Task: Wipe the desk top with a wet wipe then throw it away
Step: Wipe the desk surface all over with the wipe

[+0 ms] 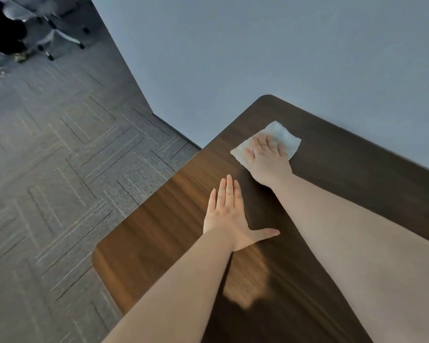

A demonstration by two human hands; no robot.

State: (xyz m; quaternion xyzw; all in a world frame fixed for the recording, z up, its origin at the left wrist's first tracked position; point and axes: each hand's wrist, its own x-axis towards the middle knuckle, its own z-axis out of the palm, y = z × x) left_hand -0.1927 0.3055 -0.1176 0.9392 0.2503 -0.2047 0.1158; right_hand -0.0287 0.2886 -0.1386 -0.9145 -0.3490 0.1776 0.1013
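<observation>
1. Right hand (pixel 268 157) is pressed flat, fingers spread, on the white wet wipe (pixel 280 138), near the desk top (pixel 159 233)'s far rounded corner, close to the wall (pixel 258 50).
2. Left hand (pixel 229 214) lies flat and empty, thumb out, mid-desk.
3. Desk's left edge drops to carpet (pixel 60 169); lots of bare wood around both hands.

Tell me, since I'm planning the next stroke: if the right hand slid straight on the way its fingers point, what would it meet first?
The right hand, flat on the wet wipe, points toward the wall. Only bare desk top lies ahead, so probably the wall first.
</observation>
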